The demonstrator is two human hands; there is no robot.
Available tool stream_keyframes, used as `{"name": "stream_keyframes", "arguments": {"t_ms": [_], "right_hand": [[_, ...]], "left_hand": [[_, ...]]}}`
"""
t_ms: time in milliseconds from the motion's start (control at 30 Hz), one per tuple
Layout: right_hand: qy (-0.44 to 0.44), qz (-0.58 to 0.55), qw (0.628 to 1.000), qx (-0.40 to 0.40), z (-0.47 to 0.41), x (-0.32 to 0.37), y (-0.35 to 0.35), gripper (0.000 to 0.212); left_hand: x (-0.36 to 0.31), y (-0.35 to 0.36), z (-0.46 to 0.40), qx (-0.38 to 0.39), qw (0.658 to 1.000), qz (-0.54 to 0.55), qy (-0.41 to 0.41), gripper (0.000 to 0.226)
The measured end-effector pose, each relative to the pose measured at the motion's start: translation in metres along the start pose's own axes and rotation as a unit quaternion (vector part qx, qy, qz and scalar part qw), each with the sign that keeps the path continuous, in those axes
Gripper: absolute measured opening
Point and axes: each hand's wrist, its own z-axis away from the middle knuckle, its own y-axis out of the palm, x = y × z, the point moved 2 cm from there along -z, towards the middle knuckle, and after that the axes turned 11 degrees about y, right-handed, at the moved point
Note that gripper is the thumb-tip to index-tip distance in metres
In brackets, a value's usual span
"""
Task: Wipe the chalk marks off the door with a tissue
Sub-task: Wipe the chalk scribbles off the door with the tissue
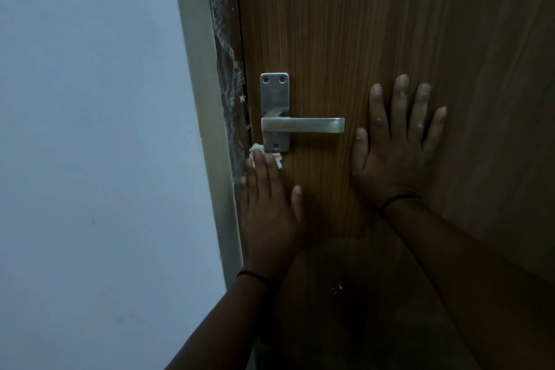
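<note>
Wooden door (390, 24) (chalk-smeared frame (226, 54))

— What is sitting at nine o'clock?
— A pale blue-grey wall (90, 129) is filling that side, plain and dimly lit.
— And toward the middle?
— A cream door frame (207, 117) is running from twelve o'clock down toward six, leaning slightly.
— How is the light behaving?
— It is fading toward five o'clock, where shadow is pooling.
</note>
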Motion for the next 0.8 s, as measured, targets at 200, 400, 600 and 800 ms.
{"name": "stream_keyframes", "arguments": {"t_ms": [200, 400, 600, 800], "right_hand": [[-0.001, -0.006, 1.000, 0.006, 0.000, -0.002, 0.001, 0.063], [-0.003, -0.007, 1.000, 0.006, -0.001, -0.001, 0.001, 0.063], [-0.006, -0.008, 1.000, 0.006, -0.002, 0.000, 0.001, 0.062], [-0.005, -0.005, 1.000, -0.009, -0.001, -0.001, 0.003, 0.061]], "left_hand": [[-0.011, 0.008, 0.016, 0.027, 0.998, -0.020, 0.060, 0.068], [-0.010, 0.009, 0.005, -0.004, 1.000, -0.002, -0.016, 0.071], [0.000, 0.009, -0.016, -0.042, 0.998, 0.009, -0.048, 0.077], [0.009, 0.001, -0.033, -0.065, 0.997, -0.010, -0.046, 0.075]]}}
